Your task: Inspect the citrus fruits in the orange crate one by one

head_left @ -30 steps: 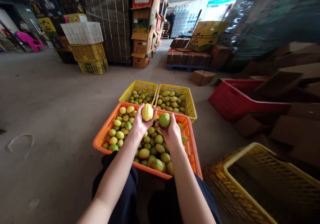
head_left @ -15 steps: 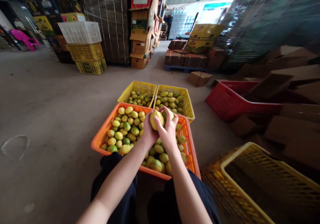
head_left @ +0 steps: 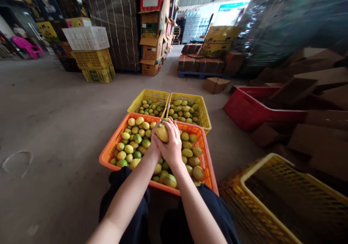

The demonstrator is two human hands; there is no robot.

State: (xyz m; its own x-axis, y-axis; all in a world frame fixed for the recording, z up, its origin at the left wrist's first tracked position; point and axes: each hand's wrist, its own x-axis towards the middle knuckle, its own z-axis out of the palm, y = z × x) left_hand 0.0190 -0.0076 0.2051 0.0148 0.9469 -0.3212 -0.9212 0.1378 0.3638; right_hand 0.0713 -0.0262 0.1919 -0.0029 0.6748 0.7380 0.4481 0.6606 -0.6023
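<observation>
My left hand [head_left: 154, 141] and my right hand [head_left: 172, 143] are pressed together above an orange crate [head_left: 114, 139]. A large yellow lemon [head_left: 162, 132] is held between them, its tip toward me. Just past it, a greenish lemon [head_left: 164, 120] peeks out, mostly covered by my right fingers. My left fingers are largely hidden behind the fruit. Under my hands the crate holds many yellow and green lemons [head_left: 129, 148], with smaller ones on the left and bigger ones [head_left: 170, 181] toward the front and right.
Two yellow crates [head_left: 132, 104] of lemons touch the orange crate's far side. To the right stand a red crate [head_left: 244, 110] and a yellow crate [head_left: 261, 164]. Flattened cardboard [head_left: 312, 139] lies beyond. Stacked boxes [head_left: 150, 52] and baskets [head_left: 92, 58] rise at the back.
My hands have moved slightly left and closed together. The yellow lemon has shifted left with them, and the greenish lemon, earlier at my right fingers, is now mostly hidden behind them.
</observation>
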